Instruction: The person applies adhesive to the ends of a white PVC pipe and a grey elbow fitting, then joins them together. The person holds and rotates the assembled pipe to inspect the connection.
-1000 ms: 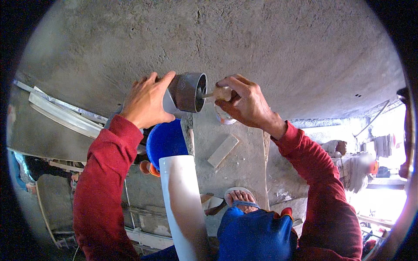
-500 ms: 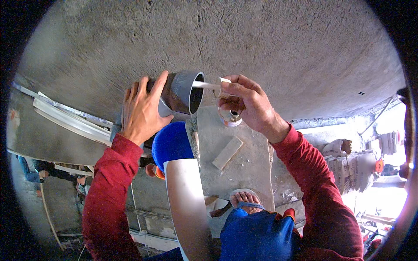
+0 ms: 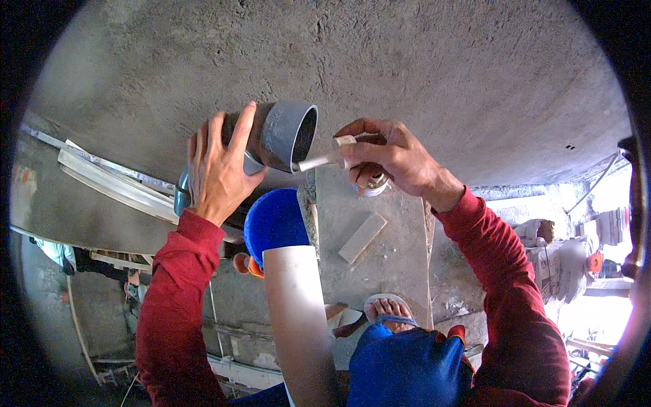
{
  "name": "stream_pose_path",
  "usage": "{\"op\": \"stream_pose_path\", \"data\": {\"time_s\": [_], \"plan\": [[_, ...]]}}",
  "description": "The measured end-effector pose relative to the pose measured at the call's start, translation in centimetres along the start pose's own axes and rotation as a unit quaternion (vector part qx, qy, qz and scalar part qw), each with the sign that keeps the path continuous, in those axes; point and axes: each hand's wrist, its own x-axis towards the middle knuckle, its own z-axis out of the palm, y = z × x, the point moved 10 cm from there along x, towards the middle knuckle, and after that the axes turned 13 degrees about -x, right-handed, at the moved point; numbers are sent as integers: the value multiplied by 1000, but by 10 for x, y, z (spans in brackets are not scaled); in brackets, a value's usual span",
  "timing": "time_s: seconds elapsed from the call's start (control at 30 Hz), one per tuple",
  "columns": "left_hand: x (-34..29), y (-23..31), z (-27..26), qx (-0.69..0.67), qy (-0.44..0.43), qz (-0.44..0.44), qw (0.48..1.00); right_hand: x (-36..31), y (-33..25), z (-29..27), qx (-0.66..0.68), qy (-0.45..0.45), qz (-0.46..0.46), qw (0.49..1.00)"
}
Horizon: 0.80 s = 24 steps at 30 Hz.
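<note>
Grey fitting (image 3: 279, 138), blue bucket (image 3: 278, 218) nearby, white pipe (image 3: 298, 312) partly hiding bucket

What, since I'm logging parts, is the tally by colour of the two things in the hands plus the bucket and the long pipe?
Grey: 1 (fitting, in the left hand)
White: 2 (applicator, in the right hand; pipe)
Blue: 1 (bucket)
Total: 4

You've got rough grey concrete (image 3: 407, 61) across the top, blue bucket (image 3: 277, 220) mid-view, flat block (image 3: 363, 237) right of it, long pale strips (image 3: 115, 182) at left, bags (image 3: 548, 270) far right.
</note>
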Motion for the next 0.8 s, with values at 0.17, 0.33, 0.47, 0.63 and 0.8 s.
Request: {"op": "stream_pose_path", "data": {"time_s": [0.17,0.33,0.47,0.63,0.8], "plan": [[-1,-2,1,17,-13,-16,1000,-7,-48,-15,-381,148,-184,894],[0,-2,7,0,-42,-39,998,-37,-87,-2,-451,274,-431,732],[-2,-1,6,-3,-35,-38,999,-30,-68,9,-501,254,-379,736],[-4,-4,2,14,-16,-31,999,-14,-41,5,-403,169,-221,872],[-7,-5,2,24,-6,-35,999,0,-21,13,-84,37,-103,990]]}}
